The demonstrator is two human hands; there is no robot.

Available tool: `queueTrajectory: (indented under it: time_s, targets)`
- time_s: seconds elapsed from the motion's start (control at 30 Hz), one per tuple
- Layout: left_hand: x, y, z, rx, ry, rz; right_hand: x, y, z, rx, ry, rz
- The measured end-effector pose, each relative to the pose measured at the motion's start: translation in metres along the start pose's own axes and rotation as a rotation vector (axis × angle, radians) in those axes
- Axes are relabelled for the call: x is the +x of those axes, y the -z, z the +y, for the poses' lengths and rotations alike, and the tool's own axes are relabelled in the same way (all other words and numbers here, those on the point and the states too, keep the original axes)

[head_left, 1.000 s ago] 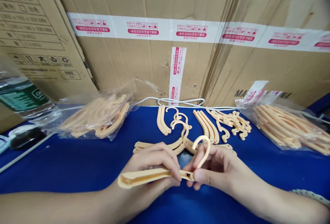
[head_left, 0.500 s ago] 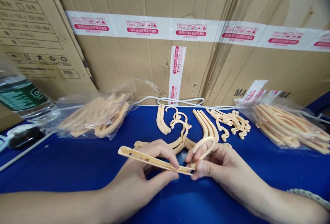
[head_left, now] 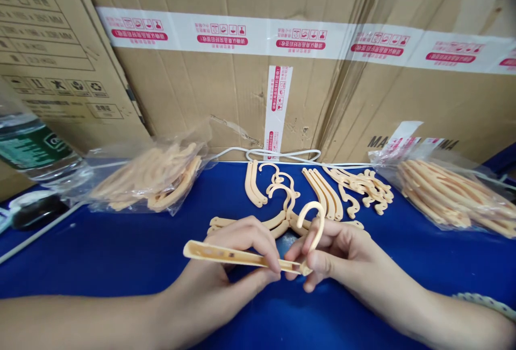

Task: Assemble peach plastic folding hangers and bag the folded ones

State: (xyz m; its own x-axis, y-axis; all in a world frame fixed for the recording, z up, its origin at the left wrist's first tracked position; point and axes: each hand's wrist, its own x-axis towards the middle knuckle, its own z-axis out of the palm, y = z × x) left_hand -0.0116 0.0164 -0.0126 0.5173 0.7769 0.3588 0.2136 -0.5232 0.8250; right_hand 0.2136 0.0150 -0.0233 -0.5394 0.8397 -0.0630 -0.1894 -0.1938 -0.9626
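My left hand (head_left: 237, 264) is closed round a beige plastic hanger arm (head_left: 217, 253), its hollow side turned toward me. Between the thumb and fingers of my right hand (head_left: 334, 253) is a beige hanger hook (head_left: 318, 221), its curve pointing up. The base of the hook meets the right end of the arm; whether they are joined I cannot tell. Behind my hands lie put-together hangers (head_left: 282, 223), partly hidden. Further back are loose hanger arms (head_left: 253, 184), more arms (head_left: 322, 191) and a pile of loose hooks (head_left: 368, 186).
Plastic bags of hanger parts lie at left (head_left: 149, 178) and right (head_left: 455, 194) on the blue table (head_left: 121, 253). A water bottle (head_left: 36, 145) and a black object (head_left: 40, 213) are at far left. Cardboard boxes (head_left: 193, 86) stand behind, with a white cable (head_left: 282, 154) along their foot.
The hook in my right hand has turned more upright, and its base has come to the end of the arm. The arm in my left hand has levelled slightly.
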Motion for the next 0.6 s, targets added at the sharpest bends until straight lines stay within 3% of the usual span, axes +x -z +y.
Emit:
queueTrajectory:
  time_s: [0.2,0.6]
  targets:
    - [0.0011,0.0007,-0.0007,-0.003,-0.037,-0.014,0.0003,0.0004,0.0,-0.064,-0.047,-0.015]
    - [0.0008,-0.0011,0.0014,-0.004,-0.043,-0.029,-0.0027,-0.0038,-0.0002,-0.04,0.007,-0.041]
